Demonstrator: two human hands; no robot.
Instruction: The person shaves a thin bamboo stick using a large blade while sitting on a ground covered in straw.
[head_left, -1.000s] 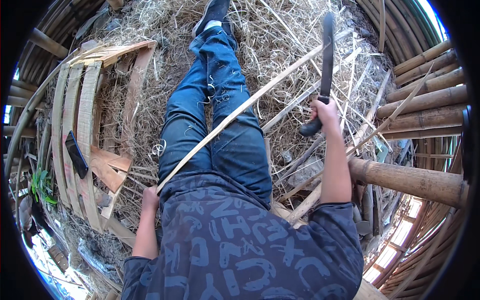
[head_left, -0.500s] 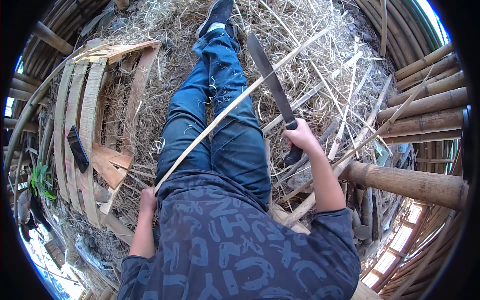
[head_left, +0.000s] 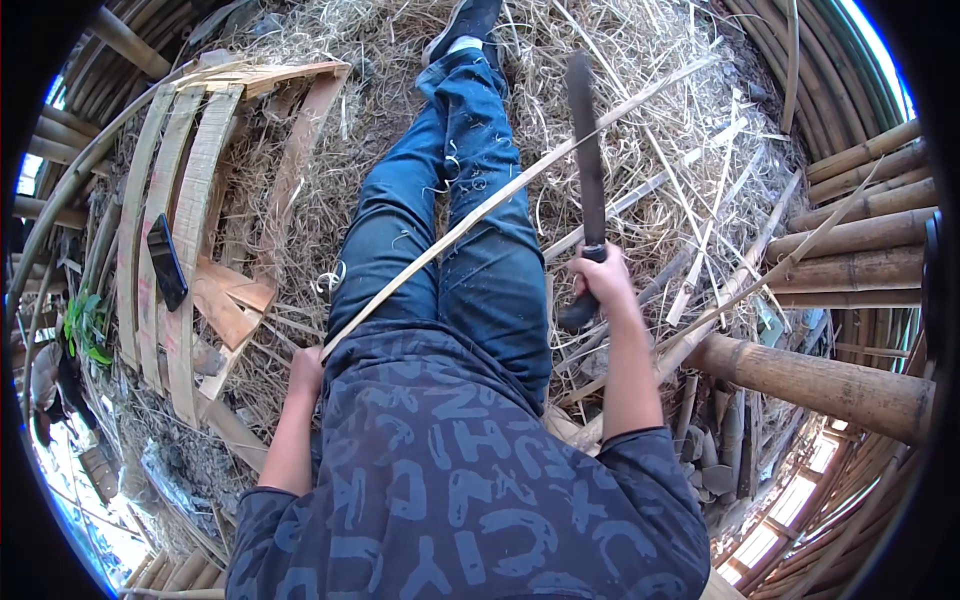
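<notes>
A long, pale bamboo strip (head_left: 440,243) runs slantwise over my outstretched legs, from my left hip to the far right. Its near end is gripped by my left hand (head_left: 307,370), closed beside my hip. My right hand (head_left: 603,275) is wrapped round the dark handle of a machete (head_left: 588,165). The long, dark blade points away from me and crosses the strip near its far part; whether blade and strip touch, I cannot tell. Thin curled shavings (head_left: 335,277) cling to my jeans.
A slatted wooden crate (head_left: 212,150) lies at the left, with a phone (head_left: 167,262) on its slats. Shavings and loose strips (head_left: 690,250) cover the ground. A thick bamboo pole (head_left: 815,384) juts in from the right, below a bamboo wall (head_left: 850,250).
The machete has swung from leaning left to nearly upright, its tip moving right. My right forearm has shifted slightly left. My left hand still grips the strip.
</notes>
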